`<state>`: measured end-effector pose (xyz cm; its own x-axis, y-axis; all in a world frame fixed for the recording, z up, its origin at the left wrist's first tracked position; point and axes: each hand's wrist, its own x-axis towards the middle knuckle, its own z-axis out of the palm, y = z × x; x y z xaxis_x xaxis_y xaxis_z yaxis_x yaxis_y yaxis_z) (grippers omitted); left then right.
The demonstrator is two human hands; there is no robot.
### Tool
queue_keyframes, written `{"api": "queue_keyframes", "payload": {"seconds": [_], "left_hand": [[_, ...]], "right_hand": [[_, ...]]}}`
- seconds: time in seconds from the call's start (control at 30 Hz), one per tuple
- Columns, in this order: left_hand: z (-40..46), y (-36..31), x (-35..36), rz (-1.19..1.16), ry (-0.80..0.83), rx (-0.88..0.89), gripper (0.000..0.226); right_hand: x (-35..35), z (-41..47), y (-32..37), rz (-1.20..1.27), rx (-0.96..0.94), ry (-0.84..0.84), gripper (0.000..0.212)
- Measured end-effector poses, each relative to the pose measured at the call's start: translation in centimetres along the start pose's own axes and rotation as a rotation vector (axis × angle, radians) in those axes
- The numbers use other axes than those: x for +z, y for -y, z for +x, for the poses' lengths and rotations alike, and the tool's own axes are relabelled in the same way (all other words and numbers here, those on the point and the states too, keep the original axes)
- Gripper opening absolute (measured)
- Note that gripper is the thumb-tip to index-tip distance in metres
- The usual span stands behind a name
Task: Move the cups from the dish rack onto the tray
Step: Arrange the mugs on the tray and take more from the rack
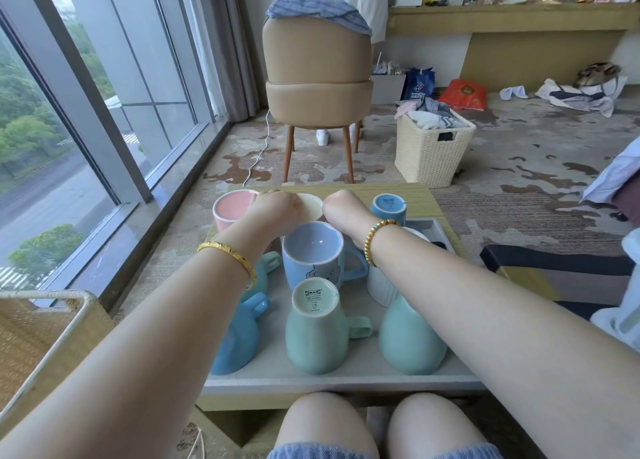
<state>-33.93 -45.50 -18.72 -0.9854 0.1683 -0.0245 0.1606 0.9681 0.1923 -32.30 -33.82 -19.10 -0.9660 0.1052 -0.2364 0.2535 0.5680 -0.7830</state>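
A grey tray on a low table holds several cups: a light blue mug standing upright, an inverted green mug, another green cup, a blue mug on its side and a white ribbed cup. At the far end, my left hand and my right hand both close around a cream cup. A pink cup stands to its left, an inverted blue cup to its right. The dish rack is hidden behind my arms.
A tan chair stands beyond the table, and a white wicker basket with laundry is to its right. A woven basket sits at my near left beside the window. My knees are under the table's front edge.
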Motion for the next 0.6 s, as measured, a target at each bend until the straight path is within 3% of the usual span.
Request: {"api": "queue_keyframes", "payload": {"seconds": [0.07,0.17,0.4,0.5,0.6], "left_hand": [[-0.4,-0.1,0.2,0.016,0.016,0.002,0.032],[-1.3,-0.1,0.1,-0.044,0.035,-0.015,0.032],[-6.2,-1.4,-0.3,-0.048,0.078,0.198,0.049],[-7.9,-1.4,-0.4,-0.032,0.097,0.190,0.055],[-8.9,-1.1,-0.5,-0.023,0.141,0.174,0.046]], "right_hand": [[0.0,-0.1,-0.2,-0.002,-0.027,0.005,0.019],[-0.3,-1.1,-0.3,-0.066,-0.045,0.031,0.033],[-1.5,-5.2,-1.3,-0.074,-0.072,-0.027,0.035],[-1.5,-6.9,-1.7,-0.115,-0.035,-0.063,0.035],[-1.3,-8.6,-2.2,-0.135,-0.020,-0.058,0.036]]}}
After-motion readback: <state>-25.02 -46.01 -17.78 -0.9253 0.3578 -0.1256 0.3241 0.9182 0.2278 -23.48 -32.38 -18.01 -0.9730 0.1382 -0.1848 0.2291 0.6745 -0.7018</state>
